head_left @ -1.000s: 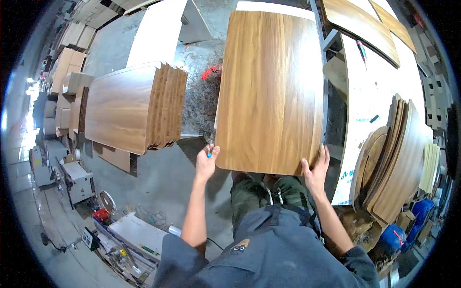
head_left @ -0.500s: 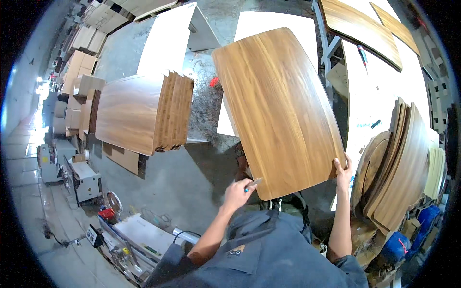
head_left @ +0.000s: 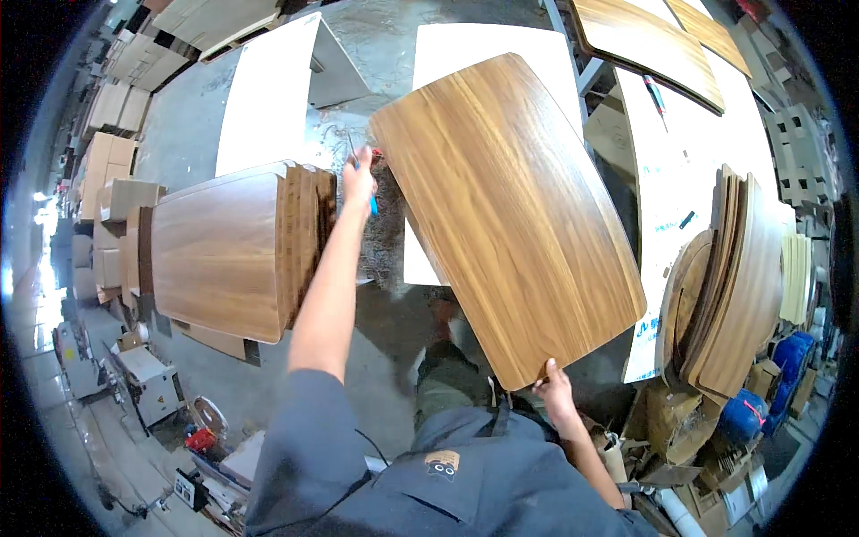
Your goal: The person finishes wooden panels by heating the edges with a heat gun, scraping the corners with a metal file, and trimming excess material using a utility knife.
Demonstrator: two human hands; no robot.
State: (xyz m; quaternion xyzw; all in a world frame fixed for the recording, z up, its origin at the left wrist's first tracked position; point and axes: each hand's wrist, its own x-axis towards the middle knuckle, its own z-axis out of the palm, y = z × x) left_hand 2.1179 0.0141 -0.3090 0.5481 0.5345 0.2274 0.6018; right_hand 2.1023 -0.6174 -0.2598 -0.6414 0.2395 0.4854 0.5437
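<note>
Grey concrete workshop floor [head_left: 224,403], left hand [head_left: 359,175] gripped walnut-veneer panel [head_left: 510,215] at its far corner, right hand [head_left: 555,390] clasped near edge, stacked panels [head_left: 237,251] left of left hand, blue-and-white label sheet [head_left: 646,336] right of right hand.

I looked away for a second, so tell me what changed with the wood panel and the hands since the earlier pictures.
The wood panel has swung from squarely in front of the person to tilted, its near end over to the right. The left hand let go of the near edge and reached up to the far left corner, a small blue tool in its fingers. The right hand still grips the near edge. The stack of panels on the left stayed put.
</note>
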